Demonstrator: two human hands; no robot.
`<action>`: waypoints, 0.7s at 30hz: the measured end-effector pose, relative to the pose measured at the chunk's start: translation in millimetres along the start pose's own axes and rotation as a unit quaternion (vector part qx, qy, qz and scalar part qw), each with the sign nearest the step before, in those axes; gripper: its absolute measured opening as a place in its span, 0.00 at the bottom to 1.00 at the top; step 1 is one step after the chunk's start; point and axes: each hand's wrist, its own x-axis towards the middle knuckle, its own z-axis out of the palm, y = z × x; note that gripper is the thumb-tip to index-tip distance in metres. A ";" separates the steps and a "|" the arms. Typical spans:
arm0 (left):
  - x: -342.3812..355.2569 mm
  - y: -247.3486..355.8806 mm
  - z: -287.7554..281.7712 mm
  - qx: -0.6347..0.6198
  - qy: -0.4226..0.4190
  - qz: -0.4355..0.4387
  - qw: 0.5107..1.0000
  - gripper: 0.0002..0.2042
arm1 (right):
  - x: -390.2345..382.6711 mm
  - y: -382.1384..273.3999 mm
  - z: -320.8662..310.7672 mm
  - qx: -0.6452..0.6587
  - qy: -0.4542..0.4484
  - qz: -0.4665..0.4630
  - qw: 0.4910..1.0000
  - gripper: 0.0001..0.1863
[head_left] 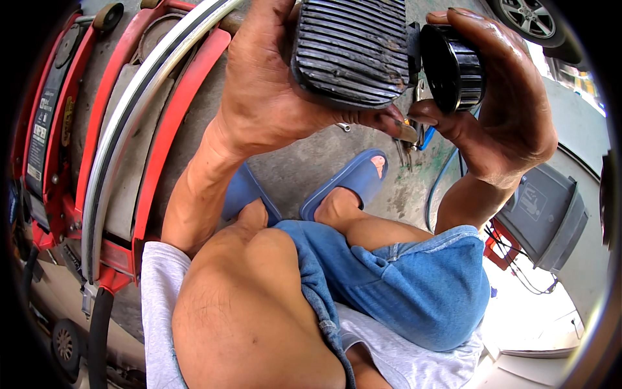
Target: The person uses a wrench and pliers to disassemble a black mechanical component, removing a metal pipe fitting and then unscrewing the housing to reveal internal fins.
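Up in front of me, my left hand (262, 107) is wrapped round a black block-shaped part (353, 48) with rounded corners and parallel ridges across its face. I cannot tell its exact kind. Dark, greasy fingertips show below its right corner. Close on its right, my right hand (518, 104) grips a round black cap (463, 68) with a ribbed side between thumb and fingers. The cap's hollow side faces the ridged part, where a small dark neck (413, 48) sticks out. Both hands are smeared with dark grease.
Red floor jacks (97, 129) stand at my left, a curved silver-and-black strip (123, 129) across them. Tools with a blue handle (424, 139) lie on the concrete floor by a blue hose (435, 188). A grey bin (544, 214) stands right; a car wheel (525, 16) shows top right.
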 end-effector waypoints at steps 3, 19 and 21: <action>4.3 -5.4 6.8 0.033 -0.024 0.021 0.999 0.59 | -7.3 11.9 -18.5 -0.007 -0.042 -0.007 0.999 0.34; -4.6 1.1 4.6 0.056 -0.011 -0.017 0.998 0.58 | -1.9 9.7 -12.0 0.044 -0.042 0.001 0.998 0.34; 3.0 0.3 7.9 -0.069 -0.014 -0.002 0.998 0.60 | -1.4 8.1 -8.8 0.038 -0.051 -0.008 0.998 0.34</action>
